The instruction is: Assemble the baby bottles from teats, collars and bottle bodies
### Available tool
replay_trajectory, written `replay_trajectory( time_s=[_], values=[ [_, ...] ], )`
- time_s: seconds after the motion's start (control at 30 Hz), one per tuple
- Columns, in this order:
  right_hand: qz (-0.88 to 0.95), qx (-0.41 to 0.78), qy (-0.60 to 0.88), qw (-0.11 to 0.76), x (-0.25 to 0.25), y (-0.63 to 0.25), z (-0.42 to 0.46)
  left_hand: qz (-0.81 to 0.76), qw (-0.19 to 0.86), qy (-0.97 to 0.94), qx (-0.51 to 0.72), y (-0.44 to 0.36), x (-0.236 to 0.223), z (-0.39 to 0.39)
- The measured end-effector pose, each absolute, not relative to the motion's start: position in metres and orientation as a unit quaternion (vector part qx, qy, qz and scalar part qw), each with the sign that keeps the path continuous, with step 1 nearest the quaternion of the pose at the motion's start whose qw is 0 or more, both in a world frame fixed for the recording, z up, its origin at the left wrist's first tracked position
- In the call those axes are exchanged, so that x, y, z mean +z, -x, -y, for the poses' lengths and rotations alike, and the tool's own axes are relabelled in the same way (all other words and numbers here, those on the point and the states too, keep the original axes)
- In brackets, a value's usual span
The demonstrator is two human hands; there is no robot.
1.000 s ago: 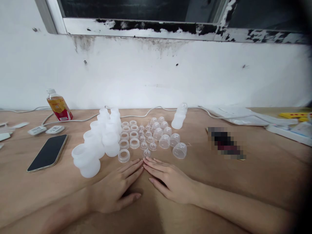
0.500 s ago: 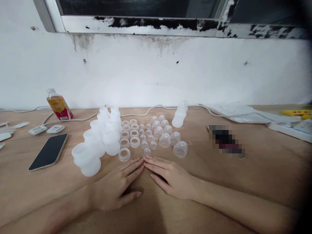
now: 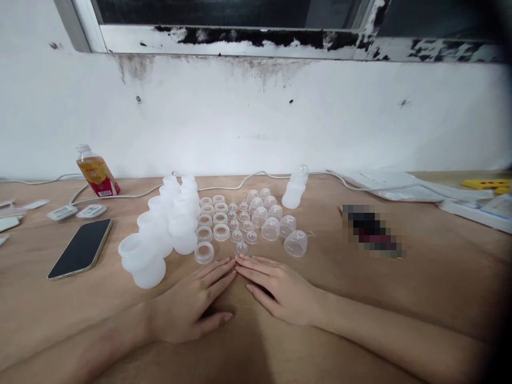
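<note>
My left hand (image 3: 200, 301) lies flat on the wooden table, fingers stretched out and holding nothing. Opposite it, my right hand (image 3: 278, 290) also rests flat and empty, its fingertips meeting the left ones. Just beyond the fingertips stands the nearest clear bottle nipple (image 3: 241, 248), at the front of two columns of nipples. To their left are columns of translucent collar rings (image 3: 204, 253), then two columns of frosted baby bottles (image 3: 149, 273) without tops. Several clear dome caps (image 3: 296, 244) stand to the right of the nipples. One assembled baby bottle (image 3: 294, 188) stands behind the caps.
A phone (image 3: 81, 249) lies at left, near two white tags (image 3: 91, 212) and a drink bottle (image 3: 97, 170). A pixelated object (image 3: 372, 231) lies at right. Plastic packaging (image 3: 404, 185) and a cable (image 3: 244, 183) run along the wall (image 3: 256, 117); something yellow (image 3: 486, 184) is far right.
</note>
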State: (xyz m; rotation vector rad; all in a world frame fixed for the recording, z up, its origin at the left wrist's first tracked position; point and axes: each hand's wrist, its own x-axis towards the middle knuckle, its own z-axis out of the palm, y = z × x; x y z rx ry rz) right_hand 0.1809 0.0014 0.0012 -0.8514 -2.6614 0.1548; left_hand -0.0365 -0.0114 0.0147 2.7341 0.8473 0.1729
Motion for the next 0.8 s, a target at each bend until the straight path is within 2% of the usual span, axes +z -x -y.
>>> replay_trajectory(
  time_s=[0.33, 0.6, 0.8],
  values=[
    [0.942, 0.019, 0.282, 0.18, 0.0, -0.181, -0.004, -0.284, 0.117, -0.949, 0.066, 0.036, 0.013, 0.011],
    [0.941, -0.034, 0.26, 0.214, -0.005, -0.185, -0.006, -0.297, 0.047, -0.948, 0.106, 0.033, 0.004, 0.009],
    [0.907, -0.007, 0.346, 0.239, -0.004, -0.184, -0.006, -0.349, -0.024, -0.92, 0.174, 0.035, 0.003, 0.01]
  ],
)
